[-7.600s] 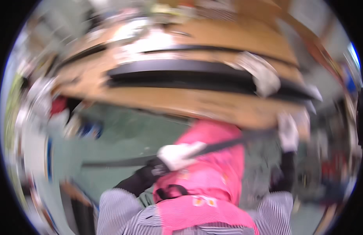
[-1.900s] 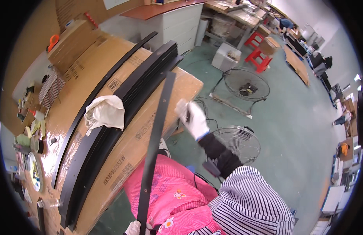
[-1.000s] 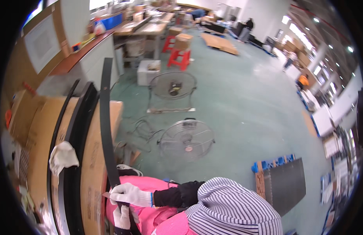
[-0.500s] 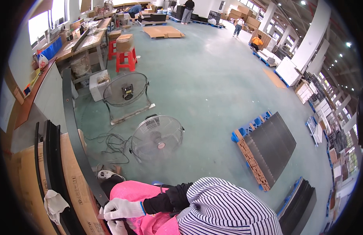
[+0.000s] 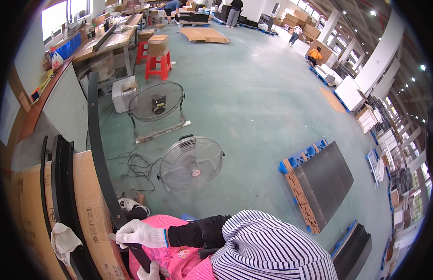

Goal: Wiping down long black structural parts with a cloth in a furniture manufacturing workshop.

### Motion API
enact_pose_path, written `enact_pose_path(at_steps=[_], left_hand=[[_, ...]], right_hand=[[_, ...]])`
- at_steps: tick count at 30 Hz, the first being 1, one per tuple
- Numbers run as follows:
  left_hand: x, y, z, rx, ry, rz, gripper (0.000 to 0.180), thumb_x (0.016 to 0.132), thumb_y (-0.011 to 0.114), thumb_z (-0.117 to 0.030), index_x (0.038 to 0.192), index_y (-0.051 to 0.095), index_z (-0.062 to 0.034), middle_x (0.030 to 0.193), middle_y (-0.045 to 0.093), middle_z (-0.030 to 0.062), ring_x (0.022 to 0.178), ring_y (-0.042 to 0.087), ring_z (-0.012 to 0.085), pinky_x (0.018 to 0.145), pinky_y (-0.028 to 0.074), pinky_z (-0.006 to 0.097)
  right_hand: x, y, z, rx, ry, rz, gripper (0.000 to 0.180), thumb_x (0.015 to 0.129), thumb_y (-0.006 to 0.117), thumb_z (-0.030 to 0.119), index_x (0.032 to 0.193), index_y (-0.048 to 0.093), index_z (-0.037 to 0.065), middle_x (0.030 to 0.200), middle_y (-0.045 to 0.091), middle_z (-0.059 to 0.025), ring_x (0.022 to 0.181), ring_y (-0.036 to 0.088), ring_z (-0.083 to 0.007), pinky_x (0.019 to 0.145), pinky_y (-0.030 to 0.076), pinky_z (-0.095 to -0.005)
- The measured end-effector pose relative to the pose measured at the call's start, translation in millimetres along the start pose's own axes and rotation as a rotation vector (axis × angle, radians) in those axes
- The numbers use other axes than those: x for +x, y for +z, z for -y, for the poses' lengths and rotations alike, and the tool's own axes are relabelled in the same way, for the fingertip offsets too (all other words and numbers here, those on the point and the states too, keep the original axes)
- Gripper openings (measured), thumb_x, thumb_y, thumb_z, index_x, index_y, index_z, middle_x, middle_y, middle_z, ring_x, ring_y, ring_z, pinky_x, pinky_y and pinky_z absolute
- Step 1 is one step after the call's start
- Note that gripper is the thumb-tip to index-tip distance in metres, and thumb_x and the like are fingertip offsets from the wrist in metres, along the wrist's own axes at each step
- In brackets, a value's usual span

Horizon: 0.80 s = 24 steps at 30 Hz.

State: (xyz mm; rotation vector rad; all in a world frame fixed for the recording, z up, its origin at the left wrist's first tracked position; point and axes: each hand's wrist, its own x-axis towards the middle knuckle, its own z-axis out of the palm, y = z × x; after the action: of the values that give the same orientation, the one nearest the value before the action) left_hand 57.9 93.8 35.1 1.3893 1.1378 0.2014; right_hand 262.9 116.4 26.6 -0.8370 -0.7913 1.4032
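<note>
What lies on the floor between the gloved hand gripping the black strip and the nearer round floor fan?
In the head view, between the right hand on the black strip and the fan lie tangled cables and a white shoe.

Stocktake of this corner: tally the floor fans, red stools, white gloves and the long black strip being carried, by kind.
Round metal floor fans: 2
Red plastic stools: 2
White fabric work gloves: 2
Long black flat strip, gripped in both gloved hands: 1
Total: 7

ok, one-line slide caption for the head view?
Gloved right hand and left hand grip a long black strip beside a cardboard-covered table, floor fans beyond.
</note>
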Motion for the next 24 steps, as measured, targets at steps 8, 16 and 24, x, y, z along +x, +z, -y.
enact_pose_path(at_steps=[8,16,24], left_hand=[[7.9,-7.0,-10.4,-0.089,0.033,-0.034,0.047,0.096,0.077,-0.032,0.123,0.067,0.0050,0.096,0.072,0.0066,0.078,0.063,0.0144,0.070,0.054,0.032],[4.2,-9.2,-11.5,-0.195,-0.191,0.096,0.065,0.093,0.079,-0.037,0.134,0.059,0.0084,0.113,0.072,0.0138,0.098,0.066,0.0175,0.086,0.055,0.034],[-51.4,-1.2,-17.8,0.104,-0.190,-0.073,0.042,0.094,0.072,-0.034,0.105,0.072,0.0066,0.079,0.071,0.0146,0.068,0.062,0.0213,0.065,0.052,0.042]], right_hand=[[-28.6,19.4,-13.0,0.037,0.075,0.236,0.030,0.098,0.068,0.026,0.080,0.067,0.002,0.081,0.064,-0.0011,0.087,0.059,-0.0123,0.083,0.047,-0.0318],[-13.9,14.4,-10.6,0.042,0.089,0.146,0.027,0.098,0.069,0.025,0.088,0.071,0.000,0.082,0.069,-0.0007,0.083,0.061,-0.0100,0.079,0.048,-0.0276],[23.3,-11.4,-2.9,0.289,0.007,-0.019,0.026,0.101,0.070,0.023,0.097,0.074,-0.002,0.081,0.072,-0.0051,0.075,0.067,-0.0112,0.073,0.054,-0.0267]])
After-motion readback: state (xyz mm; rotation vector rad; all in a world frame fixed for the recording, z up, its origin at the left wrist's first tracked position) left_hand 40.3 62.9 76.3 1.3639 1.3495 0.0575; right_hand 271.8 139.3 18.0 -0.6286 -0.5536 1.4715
